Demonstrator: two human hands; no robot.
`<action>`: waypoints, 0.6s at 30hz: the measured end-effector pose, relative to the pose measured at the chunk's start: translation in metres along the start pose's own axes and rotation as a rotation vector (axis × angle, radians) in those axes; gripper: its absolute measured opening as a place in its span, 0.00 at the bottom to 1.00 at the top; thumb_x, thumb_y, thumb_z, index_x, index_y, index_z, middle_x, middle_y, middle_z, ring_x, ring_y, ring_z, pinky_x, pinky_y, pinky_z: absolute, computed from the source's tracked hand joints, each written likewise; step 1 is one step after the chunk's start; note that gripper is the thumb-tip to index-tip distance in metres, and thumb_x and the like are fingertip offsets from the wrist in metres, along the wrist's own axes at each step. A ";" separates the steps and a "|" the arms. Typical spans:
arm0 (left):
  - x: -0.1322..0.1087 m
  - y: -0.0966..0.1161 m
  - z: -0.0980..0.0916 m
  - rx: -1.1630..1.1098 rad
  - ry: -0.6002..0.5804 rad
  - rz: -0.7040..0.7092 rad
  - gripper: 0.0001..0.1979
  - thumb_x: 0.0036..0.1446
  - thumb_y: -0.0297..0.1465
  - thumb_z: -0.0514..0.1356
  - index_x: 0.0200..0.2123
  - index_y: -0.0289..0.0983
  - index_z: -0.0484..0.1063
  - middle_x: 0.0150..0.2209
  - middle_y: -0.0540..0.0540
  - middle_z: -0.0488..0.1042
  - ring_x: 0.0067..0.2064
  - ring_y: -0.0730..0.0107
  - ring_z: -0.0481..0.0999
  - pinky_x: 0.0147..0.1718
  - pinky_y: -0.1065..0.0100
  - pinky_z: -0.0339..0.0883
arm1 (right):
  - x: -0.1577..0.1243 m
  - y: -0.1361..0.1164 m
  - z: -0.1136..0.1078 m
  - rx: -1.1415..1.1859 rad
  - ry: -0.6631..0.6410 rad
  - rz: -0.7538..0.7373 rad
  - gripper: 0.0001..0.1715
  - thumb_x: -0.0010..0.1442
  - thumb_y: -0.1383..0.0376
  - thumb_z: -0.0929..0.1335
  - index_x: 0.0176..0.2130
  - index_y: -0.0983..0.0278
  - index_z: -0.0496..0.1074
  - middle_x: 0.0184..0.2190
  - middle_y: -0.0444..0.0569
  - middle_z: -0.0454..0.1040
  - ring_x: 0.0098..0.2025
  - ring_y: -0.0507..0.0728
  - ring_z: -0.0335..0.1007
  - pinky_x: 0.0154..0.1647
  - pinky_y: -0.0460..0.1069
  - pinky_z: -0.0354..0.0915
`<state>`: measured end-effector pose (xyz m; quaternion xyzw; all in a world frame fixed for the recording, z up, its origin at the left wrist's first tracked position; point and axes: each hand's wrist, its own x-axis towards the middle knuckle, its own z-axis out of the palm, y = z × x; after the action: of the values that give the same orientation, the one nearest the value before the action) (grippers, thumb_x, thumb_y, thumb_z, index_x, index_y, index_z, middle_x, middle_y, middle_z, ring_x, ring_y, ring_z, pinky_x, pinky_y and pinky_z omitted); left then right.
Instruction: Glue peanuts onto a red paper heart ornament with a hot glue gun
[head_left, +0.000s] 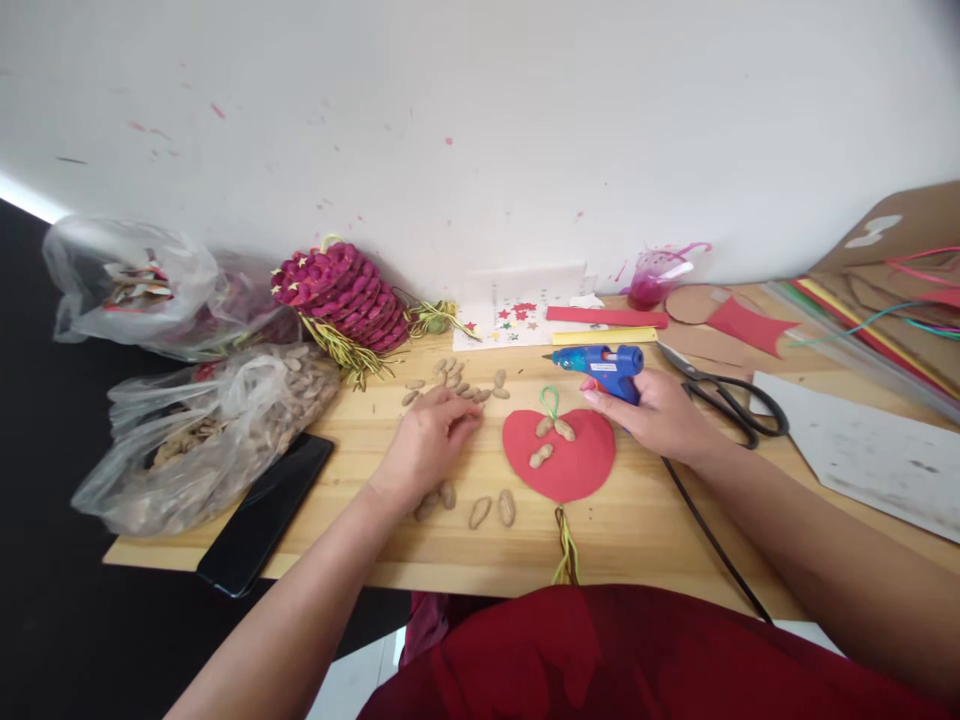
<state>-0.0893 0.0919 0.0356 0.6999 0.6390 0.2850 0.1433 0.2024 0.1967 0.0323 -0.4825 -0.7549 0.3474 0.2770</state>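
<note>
My right hand (664,415) is wrapped round the handle of a blue hot glue gun (607,365), its nozzle pointing left. Below the nozzle lies a red paper heart (577,470) with a green loop (550,402) at its top and a yellow-and-brown tassel (566,550) at its bottom tip. Several peanuts (541,456) rest on the heart's upper part. Left of it, my left hand (435,440) is closed beside a loose pile of peanuts (452,375), thumb and fingers drawn together; what they hold, if anything, is hidden. More peanuts (507,508) lie nearer the table's front edge.
Bags of peanuts (217,430) and a black phone (266,515) lie at left. A purple peanut-covered ornament (349,295) stands by the wall. Star stickers (517,315), paper strips (607,317) and a paint cup (649,285) are behind. Black scissors (735,395) and the gun's cord (712,535) are right.
</note>
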 end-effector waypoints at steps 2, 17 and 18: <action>0.010 0.000 -0.002 0.021 0.020 -0.021 0.07 0.62 0.24 0.64 0.41 0.38 0.83 0.38 0.45 0.80 0.38 0.66 0.79 0.44 0.64 0.74 | 0.000 0.002 0.001 -0.007 -0.001 -0.001 0.20 0.59 0.49 0.72 0.35 0.62 0.81 0.29 0.49 0.80 0.34 0.63 0.78 0.37 0.57 0.72; 0.085 0.028 0.015 0.300 -0.144 -0.248 0.03 0.55 0.30 0.66 0.30 0.40 0.81 0.32 0.42 0.84 0.36 0.55 0.82 0.39 0.60 0.72 | -0.001 -0.003 0.000 0.072 -0.005 -0.006 0.15 0.60 0.53 0.73 0.37 0.62 0.82 0.34 0.52 0.85 0.37 0.65 0.82 0.41 0.58 0.75; 0.086 0.028 0.016 0.306 -0.142 -0.253 0.03 0.55 0.29 0.66 0.30 0.40 0.81 0.32 0.42 0.84 0.37 0.54 0.82 0.39 0.60 0.72 | -0.001 -0.003 0.000 0.071 -0.005 -0.009 0.15 0.60 0.53 0.73 0.37 0.62 0.82 0.34 0.51 0.85 0.37 0.65 0.81 0.41 0.57 0.75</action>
<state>-0.0549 0.1749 0.0574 0.6463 0.7457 0.1143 0.1148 0.2012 0.1952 0.0348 -0.4681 -0.7448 0.3740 0.2937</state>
